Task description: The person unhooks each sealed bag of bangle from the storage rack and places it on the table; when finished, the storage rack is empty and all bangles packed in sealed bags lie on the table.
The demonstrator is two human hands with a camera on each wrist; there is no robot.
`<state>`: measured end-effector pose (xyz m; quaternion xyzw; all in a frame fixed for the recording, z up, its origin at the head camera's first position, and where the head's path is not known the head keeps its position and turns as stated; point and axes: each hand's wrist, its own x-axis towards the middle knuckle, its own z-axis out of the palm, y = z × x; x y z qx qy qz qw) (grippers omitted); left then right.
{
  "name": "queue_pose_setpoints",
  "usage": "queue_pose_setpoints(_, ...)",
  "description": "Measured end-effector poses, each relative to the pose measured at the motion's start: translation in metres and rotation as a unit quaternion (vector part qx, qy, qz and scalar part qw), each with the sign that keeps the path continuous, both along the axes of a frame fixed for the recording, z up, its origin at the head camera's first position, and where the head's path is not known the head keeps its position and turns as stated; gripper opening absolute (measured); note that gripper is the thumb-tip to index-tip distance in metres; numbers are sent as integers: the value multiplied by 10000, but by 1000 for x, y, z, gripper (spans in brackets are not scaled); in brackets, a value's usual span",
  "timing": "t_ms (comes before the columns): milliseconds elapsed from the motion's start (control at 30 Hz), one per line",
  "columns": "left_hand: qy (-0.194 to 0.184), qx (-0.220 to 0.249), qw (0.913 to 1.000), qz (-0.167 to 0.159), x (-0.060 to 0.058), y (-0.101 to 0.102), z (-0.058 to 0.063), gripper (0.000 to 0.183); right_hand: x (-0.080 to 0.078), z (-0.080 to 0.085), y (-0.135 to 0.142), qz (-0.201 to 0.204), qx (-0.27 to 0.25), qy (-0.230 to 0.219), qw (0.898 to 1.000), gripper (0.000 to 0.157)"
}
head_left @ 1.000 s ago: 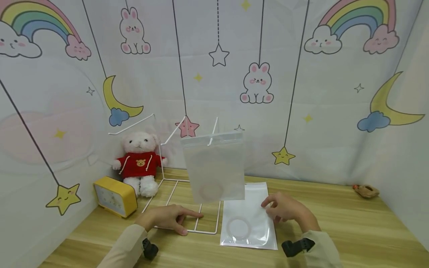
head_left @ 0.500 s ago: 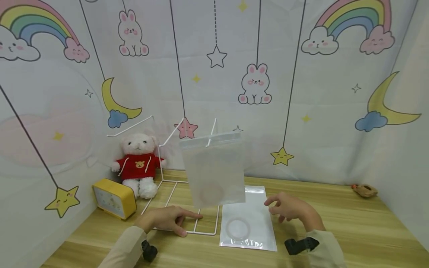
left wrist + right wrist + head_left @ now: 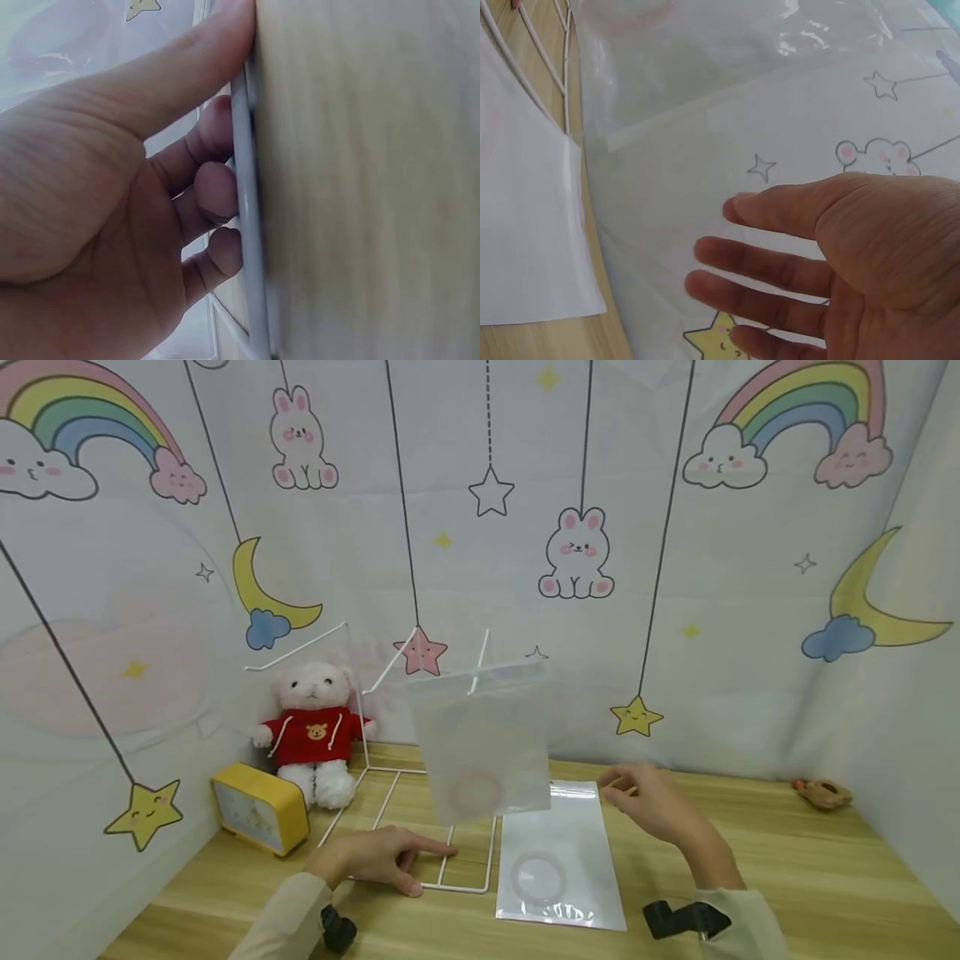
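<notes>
A white wire rack [image 3: 461,889] stands on the wooden table with prongs sticking out at its top. My left hand [image 3: 381,857] rests on its base, index finger straight along a cross rod and thumb at the front rod. From one prong hangs a translucent zip bag [image 3: 487,735] with a pale pink ring mark low on it. A second such bag [image 3: 562,847] lies flat on the table, right of the base. My right hand [image 3: 652,806] hovers by this bag's upper right corner, fingers loosely bent and holding nothing; the right wrist view shows them apart from the bag.
Left of the rack sit a teddy bear [image 3: 315,735] in a red hoodie and a yellow clock [image 3: 262,810]. A small brown object [image 3: 821,793] lies at the far right. A cartoon-printed white curtain [image 3: 480,568] hangs behind the table.
My right hand has come away from the flat bag's right edge and moved farther back, near its upper corner. The left hand stays on the rack. The hanging bag sways slightly.
</notes>
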<state>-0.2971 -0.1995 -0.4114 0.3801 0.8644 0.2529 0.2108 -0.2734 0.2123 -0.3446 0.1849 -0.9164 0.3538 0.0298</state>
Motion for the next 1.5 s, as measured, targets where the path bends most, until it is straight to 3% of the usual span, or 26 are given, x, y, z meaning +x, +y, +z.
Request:
queue_pose_setpoints(100, 30, -29, 10000, -13, 1, 0, 1, 61, 6, 9, -9, 27, 71, 586, 9982, 18)
queue_pose_setpoints(333, 125, -65, 9999, -30, 1, -2, 4, 61, 12, 12, -30, 853, 81, 1466, 9855, 24)
queue_pose_setpoints(467, 122, -98, 9999, -15, 3, -4, 1, 62, 13, 6, -43, 1019, 28, 1621, 9815, 38)
queue_pose_setpoints(633, 86, -63, 9999, 36, 5, -3, -1, 61, 12, 0, -54, 937, -134, 1719, 9806, 50)
queue_pose_setpoints(867, 48, 24, 10000, -54, 2, -3, -4, 62, 9, -4, -63, 709, -295, 1965, 9775, 41)
queue_pose_setpoints(967, 253, 30, 9989, -393, -6, -10, -14, 62, 8, -6, -67, 685, -292, 2089, 9751, 37)
queue_pose_setpoints(1033, 254, 68, 9985, -482, -7, -11, -15, 62, 8, -6, -69, 683, -274, 2142, 9740, 35)
queue_pose_setpoints(1133, 294, 65, 9987, -418, -8, -9, -14, 62, 8, -5, -72, 679, -323, 2228, 9719, 34)
queue_pose_setpoints(1200, 54, 53, 9999, -120, -2, -4, -4, 61, 8, -4, -73, 713, -370, 2296, 9700, 32)
queue_pose_setpoints(1300, 29, -87, 10000, 40, 0, -1, -3, 62, 10, -3, -73, 876, -437, 2354, 9669, 25)
queue_pose_setpoints(1500, 99, -143, 9998, -11, -1, 0, -3, 62, 9, -1, -74, 1272, -778, 2688, 9516, 18)
